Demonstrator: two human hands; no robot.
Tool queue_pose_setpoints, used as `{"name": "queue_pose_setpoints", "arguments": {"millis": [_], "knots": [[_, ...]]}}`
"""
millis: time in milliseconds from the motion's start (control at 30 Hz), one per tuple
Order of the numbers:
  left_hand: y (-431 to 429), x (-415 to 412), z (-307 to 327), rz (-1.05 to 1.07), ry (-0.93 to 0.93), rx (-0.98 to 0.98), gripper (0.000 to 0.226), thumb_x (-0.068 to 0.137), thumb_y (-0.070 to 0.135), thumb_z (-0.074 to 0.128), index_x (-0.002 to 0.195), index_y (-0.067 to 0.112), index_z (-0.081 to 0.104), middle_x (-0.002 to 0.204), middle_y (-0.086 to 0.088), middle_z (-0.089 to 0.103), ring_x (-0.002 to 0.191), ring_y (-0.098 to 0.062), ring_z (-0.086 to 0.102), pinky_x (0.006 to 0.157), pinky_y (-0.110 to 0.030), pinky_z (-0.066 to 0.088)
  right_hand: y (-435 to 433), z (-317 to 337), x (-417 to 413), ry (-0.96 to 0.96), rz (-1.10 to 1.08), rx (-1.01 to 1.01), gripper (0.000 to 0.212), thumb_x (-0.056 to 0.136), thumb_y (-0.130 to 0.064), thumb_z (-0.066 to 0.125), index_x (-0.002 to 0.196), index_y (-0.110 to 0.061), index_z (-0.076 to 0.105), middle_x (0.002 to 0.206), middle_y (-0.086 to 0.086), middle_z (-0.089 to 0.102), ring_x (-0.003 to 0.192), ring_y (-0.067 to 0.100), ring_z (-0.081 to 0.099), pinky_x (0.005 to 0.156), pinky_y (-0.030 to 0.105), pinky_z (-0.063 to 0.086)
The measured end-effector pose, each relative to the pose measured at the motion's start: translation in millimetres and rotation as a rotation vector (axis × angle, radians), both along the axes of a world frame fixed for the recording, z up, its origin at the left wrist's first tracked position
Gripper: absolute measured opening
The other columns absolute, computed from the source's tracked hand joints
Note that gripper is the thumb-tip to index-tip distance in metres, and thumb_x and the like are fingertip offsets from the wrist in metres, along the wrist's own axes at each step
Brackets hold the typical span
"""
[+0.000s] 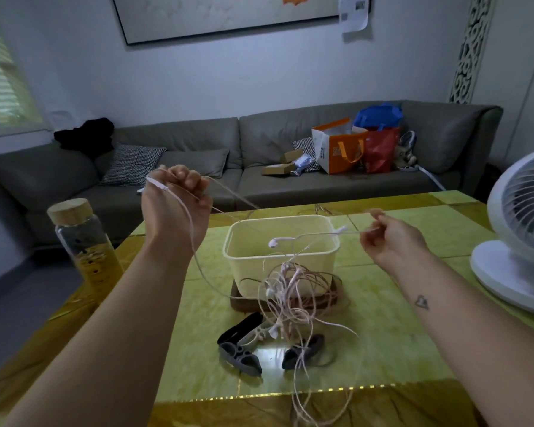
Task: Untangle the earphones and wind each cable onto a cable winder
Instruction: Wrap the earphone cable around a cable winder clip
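A tangle of pale pink earphone cables (293, 291) hangs in the air in front of a cream plastic tub (250, 260), with loops trailing past the table's near edge. My left hand (174, 204) is raised at the left and grips a cable strand, which runs over the back of the hand. My right hand (389, 238) pinches another strand, and a white earbud (275, 242) dangles from it over the tub. Several dark and pale cable winders (244, 343) lie on the table below the tangle.
The green-yellow table (398, 349) carries a glass bottle with a wooden lid (84, 241) at the left and a white fan (521, 241) at the right. The tub stands on a dark wooden base (238, 302). A grey sofa (198, 167) with bags is behind.
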State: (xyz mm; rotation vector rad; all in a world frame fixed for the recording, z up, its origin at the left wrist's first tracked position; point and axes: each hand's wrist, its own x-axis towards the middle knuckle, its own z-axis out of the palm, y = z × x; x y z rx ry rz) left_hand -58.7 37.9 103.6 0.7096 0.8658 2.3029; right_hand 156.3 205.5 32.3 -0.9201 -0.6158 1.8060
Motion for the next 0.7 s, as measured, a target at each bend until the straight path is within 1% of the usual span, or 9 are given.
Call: {"name": "queue_pose_setpoints", "arguments": {"millis": [167,233,300,333,400,467,500,600,700], "knots": [[-1,3,-6,0.061,-0.124,0.060,0.049,0.096,0.017,0.023,0.052,0.019,0.044,0.051,0.006,0.042,0.048,-0.011,0.044,0.058,-0.024,0.030,13,-20,11,-0.144,-0.156,-0.066,0.029,0.099,-0.005,0.031,0.082,-0.014,0.053,0.066,-0.001,0.035,0.050,0.010,0.032,0.043,0.020,0.030],[-3,3,-10,0.094,-0.194,0.090,0.040,0.095,0.017,0.024,0.058,0.019,0.039,0.051,0.005,0.043,0.048,-0.011,0.046,0.062,-0.024,0.035,15,-28,17,-0.180,-0.225,-0.118,0.029,0.096,-0.001,0.030,0.086,-0.013,0.053,0.067,0.002,0.033,0.050,0.013,0.028,0.043,0.021,0.025],[-4,-2,-16,0.108,-0.273,0.109,0.038,0.096,0.020,0.026,0.060,0.019,0.037,0.053,0.004,0.045,0.053,-0.013,0.051,0.071,-0.027,0.043,18,-44,31,-0.348,-0.241,-0.077,0.021,0.094,-0.001,0.041,0.095,-0.010,0.061,0.065,0.003,0.035,0.048,0.024,0.030,0.048,0.029,0.022],[-5,-4,-20,0.112,-0.286,0.094,0.038,0.097,0.023,0.027,0.061,0.019,0.037,0.055,0.003,0.048,0.059,-0.014,0.053,0.075,-0.030,0.045,15,-48,39,-0.421,-0.139,-0.029,0.014,0.093,-0.003,0.050,0.091,-0.002,0.064,0.063,0.002,0.037,0.051,0.031,0.040,0.053,0.035,0.028],[-6,-6,-29,0.120,-0.275,0.031,0.040,0.099,0.027,0.026,0.062,0.019,0.039,0.061,0.002,0.052,0.071,-0.016,0.056,0.080,-0.034,0.046,24,-72,43,-0.414,-0.124,-0.038,0.018,0.094,-0.007,0.052,0.099,0.006,0.064,0.064,0.003,0.040,0.054,0.024,0.051,0.052,0.030,0.030],[-5,-5,-36,0.116,-0.268,-0.017,0.042,0.100,0.029,0.025,0.063,0.019,0.042,0.066,0.001,0.055,0.080,-0.018,0.057,0.082,-0.037,0.047,30,-87,39,-0.366,-0.273,-0.089,0.027,0.095,-0.008,0.048,0.117,0.000,0.061,0.075,0.010,0.050,0.048,0.017,0.039,0.047,0.026,0.029],[-5,-4,-36,0.109,-0.262,-0.029,0.042,0.100,0.030,0.024,0.064,0.019,0.042,0.068,0.001,0.056,0.083,-0.019,0.057,0.082,-0.038,0.047,33,-89,37,-0.431,-0.318,-0.126,0.028,0.093,-0.009,0.050,0.116,0.000,0.062,0.083,0.012,0.055,0.055,0.019,0.043,0.051,0.028,0.034],[-4,0,-36,0.068,-0.228,-0.060,0.041,0.101,0.030,0.025,0.066,0.019,0.044,0.071,0.001,0.058,0.086,-0.019,0.056,0.081,-0.039,0.047,31,-90,35,-0.833,-0.227,0.149,0.030,0.094,-0.012,0.050,0.116,0.002,0.065,0.107,0.019,0.062,0.093,0.033,0.059,0.077,0.037,0.044],[-1,7,-33,0.002,-0.175,-0.099,0.040,0.100,0.029,0.026,0.065,0.019,0.044,0.070,0.001,0.058,0.084,-0.019,0.055,0.081,-0.040,0.046,17,-82,30,-1.149,-0.017,0.334,0.035,0.094,-0.018,0.051,0.126,-0.006,0.059,0.131,0.018,0.055,0.119,0.036,0.049,0.094,0.039,0.041]]}}
